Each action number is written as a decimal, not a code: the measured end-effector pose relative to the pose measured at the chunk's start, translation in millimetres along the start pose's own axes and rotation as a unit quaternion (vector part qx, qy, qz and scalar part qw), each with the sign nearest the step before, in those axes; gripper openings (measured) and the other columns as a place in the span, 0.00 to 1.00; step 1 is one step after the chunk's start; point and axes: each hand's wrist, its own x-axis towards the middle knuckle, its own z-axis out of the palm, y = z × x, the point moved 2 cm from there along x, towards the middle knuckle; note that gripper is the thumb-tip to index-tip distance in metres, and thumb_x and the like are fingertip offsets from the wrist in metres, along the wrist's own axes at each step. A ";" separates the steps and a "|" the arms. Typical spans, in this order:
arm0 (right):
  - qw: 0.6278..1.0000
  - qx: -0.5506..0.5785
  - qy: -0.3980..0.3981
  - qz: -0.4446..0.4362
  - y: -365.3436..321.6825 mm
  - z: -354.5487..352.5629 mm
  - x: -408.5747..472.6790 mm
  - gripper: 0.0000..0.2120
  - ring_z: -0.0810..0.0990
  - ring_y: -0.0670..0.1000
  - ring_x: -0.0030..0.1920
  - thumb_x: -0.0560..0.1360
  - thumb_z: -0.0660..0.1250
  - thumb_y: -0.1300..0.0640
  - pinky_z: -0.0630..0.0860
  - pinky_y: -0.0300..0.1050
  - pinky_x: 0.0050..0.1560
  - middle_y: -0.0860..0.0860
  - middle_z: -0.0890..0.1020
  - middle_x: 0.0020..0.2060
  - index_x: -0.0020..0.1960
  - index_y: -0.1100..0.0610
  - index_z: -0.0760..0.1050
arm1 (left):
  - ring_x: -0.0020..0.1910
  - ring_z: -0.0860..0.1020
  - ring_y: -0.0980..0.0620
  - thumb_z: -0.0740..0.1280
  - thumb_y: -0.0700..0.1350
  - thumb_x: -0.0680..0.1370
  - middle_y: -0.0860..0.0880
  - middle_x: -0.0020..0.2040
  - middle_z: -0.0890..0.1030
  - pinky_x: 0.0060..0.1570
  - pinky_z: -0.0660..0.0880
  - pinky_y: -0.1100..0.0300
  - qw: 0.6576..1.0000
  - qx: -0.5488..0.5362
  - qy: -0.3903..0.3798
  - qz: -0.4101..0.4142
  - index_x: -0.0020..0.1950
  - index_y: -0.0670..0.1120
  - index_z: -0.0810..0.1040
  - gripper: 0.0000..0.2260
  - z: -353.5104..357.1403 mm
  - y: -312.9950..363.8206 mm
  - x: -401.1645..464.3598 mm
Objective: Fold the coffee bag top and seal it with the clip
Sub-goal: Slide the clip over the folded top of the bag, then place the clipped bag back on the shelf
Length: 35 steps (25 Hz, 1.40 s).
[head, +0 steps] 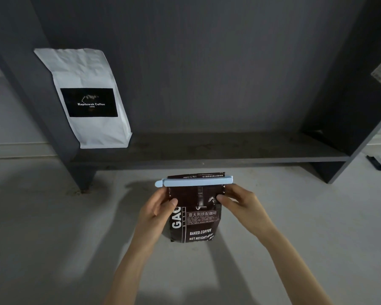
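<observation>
Clip (pixel 194 182) clamped across coffee bag (pixel 195 219) at frame centre — left hand (pixel 156 211), right hand (pixel 240 202) pinching bag's 2 sides; risked fold slipping free if unlatched.

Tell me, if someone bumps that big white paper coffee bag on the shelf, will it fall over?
Probably it could tip. The tall white paper coffee bag is tilted, leaning against the dark grey shelf's side wall, resting on a small base. Its wrinkled paper suggests it would crumple rather than stay stiff. It looks full, so likely a bit heavy and slow to slide.
</observation>
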 end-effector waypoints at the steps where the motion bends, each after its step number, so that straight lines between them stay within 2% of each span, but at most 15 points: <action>1: 1.000 0.003 0.015 0.002 2.1 1.9 -0.1 0.14 0.80 0.39 0.48 0.72 0.65 0.64 0.74 0.28 0.44 0.44 0.82 0.45 0.45 0.45 0.75 | 0.50 0.78 0.67 0.63 0.35 0.74 0.59 0.51 0.82 0.46 0.72 0.76 1.000 0.007 0.001 -0.007 0.52 0.54 0.76 0.15 -0.9 -1.7 -1.0; 2: 0.999 0.009 0.030 0.005 4.7 2.9 0.2 0.13 0.80 0.39 0.47 0.71 0.66 0.64 0.73 0.27 0.43 0.44 0.82 0.44 0.45 0.46 0.76 | 0.50 0.77 0.68 0.63 0.35 0.74 0.57 0.53 0.81 0.46 0.72 0.76 1.000 0.012 0.002 -0.015 0.53 0.54 0.75 0.14 -1.7 -3.5 -2.0; 5: 0.998 0.011 0.060 0.010 10.6 4.4 0.1 0.09 0.80 0.36 0.44 0.71 0.66 0.63 0.72 0.24 0.40 0.44 0.82 0.42 0.44 0.48 0.76 | 0.45 0.78 0.71 0.63 0.35 0.75 0.56 0.51 0.79 0.42 0.71 0.78 0.999 0.019 0.004 -0.033 0.54 0.51 0.75 0.13 -1.7 -9.5 -4.9; 7: 0.997 0.001 0.079 0.010 13.7 5.4 0.2 0.06 0.80 0.39 0.45 0.71 0.66 0.62 0.72 0.24 0.39 0.45 0.82 0.41 0.43 0.51 0.77 | 0.44 0.78 0.70 0.62 0.35 0.75 0.54 0.50 0.79 0.41 0.71 0.78 0.999 0.029 0.010 -0.032 0.57 0.45 0.74 0.12 -1.4 -12.5 -5.4; 9: 0.995 -0.006 0.096 0.010 14.9 7.1 0.7 0.03 0.80 0.40 0.44 0.71 0.67 0.61 0.73 0.25 0.39 0.47 0.82 0.40 0.42 0.54 0.77 | 0.42 0.79 0.69 0.63 0.36 0.75 0.54 0.48 0.81 0.40 0.72 0.77 0.998 0.044 0.025 -0.025 0.55 0.44 0.76 0.10 -2.1 -14.0 -5.1; 13: 0.993 0.009 0.118 0.009 9.6 8.1 3.9 0.05 0.80 0.42 0.41 0.69 0.69 0.60 0.74 0.28 0.38 0.47 0.82 0.37 0.36 0.53 0.76 | 0.37 0.79 0.67 0.66 0.37 0.73 0.61 0.35 0.84 0.37 0.72 0.77 0.996 0.070 0.048 -0.023 0.45 0.50 0.80 0.08 -7.3 -8.5 -1.5; 18: 0.995 0.004 0.101 -0.029 -20.5 5.8 28.2 0.06 0.79 0.40 0.38 0.68 0.70 0.58 0.72 0.26 0.38 0.47 0.82 0.36 0.35 0.48 0.78 | 0.38 0.80 0.66 0.67 0.38 0.72 0.59 0.36 0.84 0.38 0.73 0.76 0.994 0.085 0.072 0.005 0.42 0.56 0.80 0.11 -18.4 21.8 18.8; 21: 0.996 0.000 0.078 -0.052 -47.1 4.8 52.3 0.07 0.79 0.39 0.36 0.68 0.70 0.57 0.72 0.26 0.37 0.42 0.83 0.32 0.34 0.47 0.78 | 0.38 0.80 0.67 0.67 0.39 0.72 0.66 0.35 0.83 0.36 0.73 0.77 0.993 0.094 0.064 0.033 0.41 0.59 0.78 0.13 -24.2 49.5 39.3; 24: 0.995 0.010 0.063 -0.082 -76.6 4.2 82.5 0.07 0.78 0.36 0.32 0.69 0.70 0.58 0.70 0.25 0.33 0.39 0.82 0.28 0.35 0.48 0.78 | 0.39 0.79 0.70 0.66 0.38 0.73 0.69 0.34 0.82 0.35 0.71 0.79 0.989 0.107 0.061 0.075 0.43 0.58 0.77 0.13 -29.8 78.1 65.9; 26: 0.993 -0.008 0.055 -0.105 -95.7 6.6 105.3 0.06 0.79 0.35 0.34 0.69 0.69 0.58 0.70 0.23 0.34 0.39 0.82 0.32 0.37 0.47 0.79 | 0.39 0.80 0.68 0.66 0.37 0.73 0.63 0.35 0.84 0.35 0.73 0.77 0.987 0.103 0.077 0.094 0.45 0.57 0.77 0.13 -36.1 92.2 86.2; 28: 0.991 -0.024 0.048 -0.123 -109.7 12.2 128.5 0.05 0.79 0.33 0.35 0.70 0.69 0.58 0.70 0.22 0.35 0.39 0.82 0.35 0.40 0.48 0.79 | 0.37 0.81 0.66 0.66 0.37 0.73 0.57 0.40 0.82 0.35 0.76 0.74 0.985 0.095 0.101 0.105 0.48 0.55 0.77 0.12 -42.4 102.3 107.6; 31: 0.990 -0.030 0.056 -0.129 -117.5 22.1 161.4 0.03 0.78 0.32 0.34 0.70 0.69 0.58 0.69 0.21 0.34 0.39 0.81 0.35 0.40 0.50 0.79 | 0.34 0.80 0.67 0.65 0.37 0.74 0.55 0.40 0.81 0.30 0.74 0.75 0.981 0.097 0.128 0.108 0.53 0.51 0.77 0.12 -53.7 106.1 138.6; 33: 0.989 -0.035 0.061 -0.128 -117.8 28.1 180.1 0.03 0.77 0.30 0.35 0.70 0.69 0.58 0.69 0.20 0.35 0.39 0.81 0.35 0.41 0.51 0.79 | 0.35 0.80 0.68 0.65 0.38 0.74 0.54 0.41 0.81 0.30 0.74 0.75 0.981 0.105 0.133 0.100 0.58 0.45 0.75 0.13 -61.3 104.2 157.0; 35: 0.989 -0.041 0.059 -0.129 -116.2 33.9 197.4 0.02 0.76 0.29 0.34 0.70 0.69 0.58 0.68 0.19 0.36 0.39 0.80 0.35 0.42 0.53 0.80 | 0.35 0.80 0.69 0.65 0.38 0.74 0.54 0.41 0.81 0.32 0.75 0.75 0.980 0.106 0.140 0.091 0.59 0.43 0.75 0.14 -68.8 99.4 173.6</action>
